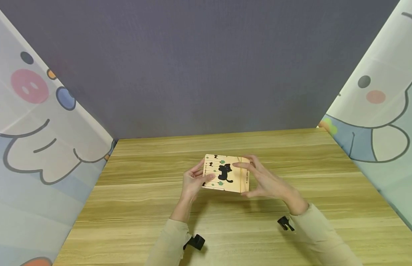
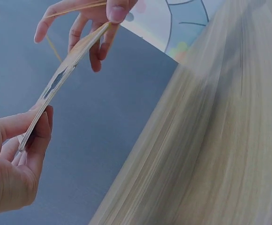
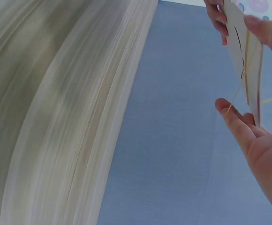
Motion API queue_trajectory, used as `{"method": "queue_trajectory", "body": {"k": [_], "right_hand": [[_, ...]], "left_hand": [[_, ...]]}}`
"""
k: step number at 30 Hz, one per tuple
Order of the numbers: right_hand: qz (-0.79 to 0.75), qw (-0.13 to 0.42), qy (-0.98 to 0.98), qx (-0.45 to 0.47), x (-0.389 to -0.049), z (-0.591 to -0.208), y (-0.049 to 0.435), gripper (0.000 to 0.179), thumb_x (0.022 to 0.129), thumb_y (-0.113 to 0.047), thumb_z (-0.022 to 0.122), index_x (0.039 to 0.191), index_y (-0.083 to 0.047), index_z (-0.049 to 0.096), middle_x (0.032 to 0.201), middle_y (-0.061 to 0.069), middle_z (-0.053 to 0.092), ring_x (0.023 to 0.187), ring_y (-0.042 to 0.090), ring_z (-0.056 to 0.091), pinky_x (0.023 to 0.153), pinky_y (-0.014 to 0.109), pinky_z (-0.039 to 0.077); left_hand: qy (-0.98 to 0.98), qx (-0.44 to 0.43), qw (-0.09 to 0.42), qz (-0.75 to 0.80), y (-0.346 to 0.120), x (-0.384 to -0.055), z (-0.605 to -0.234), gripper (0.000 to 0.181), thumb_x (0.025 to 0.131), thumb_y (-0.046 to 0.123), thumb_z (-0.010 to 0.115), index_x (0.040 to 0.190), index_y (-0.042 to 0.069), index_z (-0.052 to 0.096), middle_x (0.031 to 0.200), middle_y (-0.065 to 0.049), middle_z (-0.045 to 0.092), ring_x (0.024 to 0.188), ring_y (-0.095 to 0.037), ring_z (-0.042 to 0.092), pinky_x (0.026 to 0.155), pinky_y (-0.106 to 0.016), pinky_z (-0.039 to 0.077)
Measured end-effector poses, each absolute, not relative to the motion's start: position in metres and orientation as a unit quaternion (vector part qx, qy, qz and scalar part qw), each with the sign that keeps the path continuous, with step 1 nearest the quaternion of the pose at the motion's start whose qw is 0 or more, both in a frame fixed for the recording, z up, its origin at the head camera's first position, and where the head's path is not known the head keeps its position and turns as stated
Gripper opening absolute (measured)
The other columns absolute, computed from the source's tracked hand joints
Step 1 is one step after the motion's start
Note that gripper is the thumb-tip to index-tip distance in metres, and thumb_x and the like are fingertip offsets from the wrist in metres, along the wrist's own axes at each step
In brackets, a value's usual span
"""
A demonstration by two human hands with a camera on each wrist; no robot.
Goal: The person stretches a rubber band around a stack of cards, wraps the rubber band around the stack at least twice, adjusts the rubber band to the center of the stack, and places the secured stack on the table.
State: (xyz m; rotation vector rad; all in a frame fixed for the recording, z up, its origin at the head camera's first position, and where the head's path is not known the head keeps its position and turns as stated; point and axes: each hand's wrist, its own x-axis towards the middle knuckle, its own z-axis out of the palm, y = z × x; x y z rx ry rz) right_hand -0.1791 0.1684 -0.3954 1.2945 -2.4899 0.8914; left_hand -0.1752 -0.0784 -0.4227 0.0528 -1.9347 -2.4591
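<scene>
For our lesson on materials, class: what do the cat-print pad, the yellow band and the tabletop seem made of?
Cat-print pad: paper or thin card, smooth and fairly matt; its edge shows thin layers.
Yellow band: probably rubber, finish unclear; its thin strands stretch taut off the pad.
Tabletop: wood or wood-look laminate, softly shiny; streaky grain shows.

Booth-like space: cartoon-printed drapes (image 1: 29,147), wooden tabletop (image 1: 239,225)

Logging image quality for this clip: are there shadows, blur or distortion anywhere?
Head view: soft shadows on the table, cat drawing on the cards recognisable. Left wrist view: the table smeared into streaks. Right wrist view: the table streaked and bowed into curves.
</scene>
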Motion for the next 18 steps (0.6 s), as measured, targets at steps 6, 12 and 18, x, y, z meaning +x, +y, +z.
{"method": "queue_trajectory", "body": {"k": [6,12,18], "right_hand": [[0.317,0.105,-0.838,0.432,-0.18,-0.396,0.166,0.084,0.065,-0.04,0.076,0.134,-0.022,0.032,0.138,0.015,0.012,0.097,0.026,0.048,0.068,0.028,0.051],[0.328,0.141,-0.823,0.441,-0.182,-0.4,0.165,0.083,0.068,-0.04,0.073,0.136,-0.019,0.031,0.138,0.016,0.015,0.097,0.027,0.049,0.065,0.026,0.052],[0.329,0.23,-0.789,0.464,-0.186,-0.406,0.159,0.079,0.066,-0.028,0.071,0.134,-0.011,0.035,0.13,0.023,0.027,0.1,0.031,0.047,0.053,0.02,0.049]], "left_hand": [[-0.605,0.031,0.019,-0.795,-0.078,-0.176,-0.421,0.064,0.065,-0.013,0.07,0.123,0.008,0.052,0.095,-0.021,0.063,0.077,-0.023,0.065,0.069,-0.031,0.055],[-0.593,0.041,0.019,-0.804,-0.078,-0.175,-0.422,0.065,0.066,-0.013,0.069,0.124,0.007,0.05,0.094,-0.021,0.063,0.076,-0.022,0.065,0.069,-0.031,0.055],[-0.583,0.046,0.026,-0.811,-0.076,-0.175,-0.422,0.065,0.067,-0.013,0.069,0.126,0.007,0.049,0.095,-0.022,0.063,0.074,-0.021,0.065,0.071,-0.029,0.054]]}}
